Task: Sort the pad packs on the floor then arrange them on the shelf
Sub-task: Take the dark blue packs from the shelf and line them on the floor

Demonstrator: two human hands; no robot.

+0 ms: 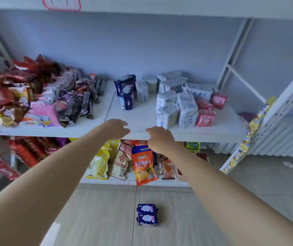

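**Both hands empty at the shelf's near edge**

The left hand (116,128) and right hand (157,137) hang side by side at the near edge of the shelf (138,114), fingers loosely curled, holding nothing. Just beyond them lies a bare strip of board. Farther back stand the dark blue pad packs (126,92), upright on end; to their right are the white pad packs (175,102), then the pink pad packs (208,108). Snack bags (35,93) crowd the left. Down on the floor (186,219), two blue pad packs (147,214) lie flat, long sides running left to right, touching.
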